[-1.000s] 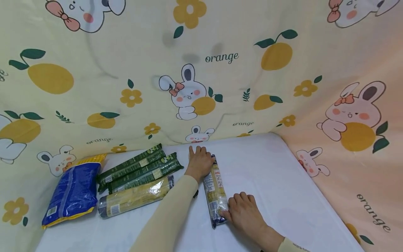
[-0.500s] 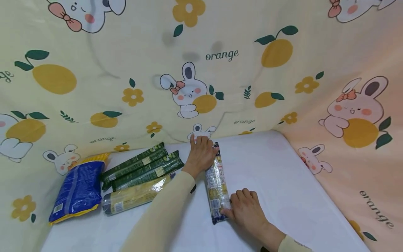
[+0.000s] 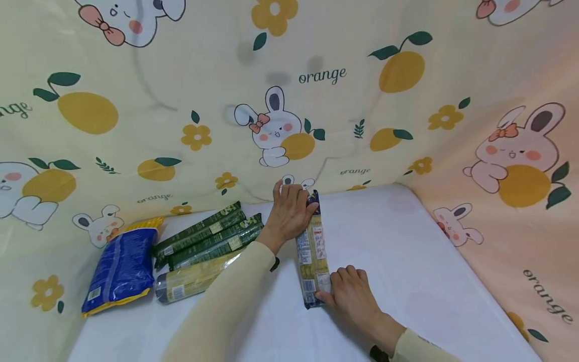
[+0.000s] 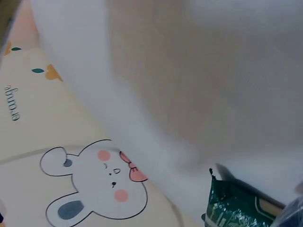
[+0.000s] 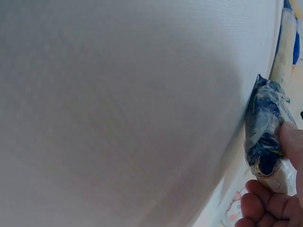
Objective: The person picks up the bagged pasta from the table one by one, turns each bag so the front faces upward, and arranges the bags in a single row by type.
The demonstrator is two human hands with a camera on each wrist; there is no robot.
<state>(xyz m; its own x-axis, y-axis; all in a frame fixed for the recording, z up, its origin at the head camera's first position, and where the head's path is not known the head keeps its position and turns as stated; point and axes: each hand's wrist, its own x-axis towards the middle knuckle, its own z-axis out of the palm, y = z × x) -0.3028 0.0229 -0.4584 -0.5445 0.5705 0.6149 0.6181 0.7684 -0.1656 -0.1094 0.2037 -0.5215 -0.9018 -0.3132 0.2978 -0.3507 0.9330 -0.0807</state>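
A long yellow noodle pack (image 3: 312,261) in clear wrap with dark blue ends lies between my two hands, pointing away from me. My left hand (image 3: 291,211) grips its far end, thumb on the right side and fingers toward the wall. My right hand (image 3: 355,296) pinches the near end, thumb on top. In the right wrist view the crumpled dark blue end (image 5: 267,127) shows between thumb and curled fingers. The left wrist view does not show the left hand.
To the left lie a similar yellow pack (image 3: 194,279), partly behind my left sleeve, several green packs (image 3: 217,239) and a blue bag (image 3: 124,266) with yellow edges. A patterned cloth (image 3: 208,100) rises behind the white surface (image 3: 389,241) and along its right side.
The noodle pack has moved toward the back cloth with both hands on it, its far end most of all. The whole head view has shifted slightly.
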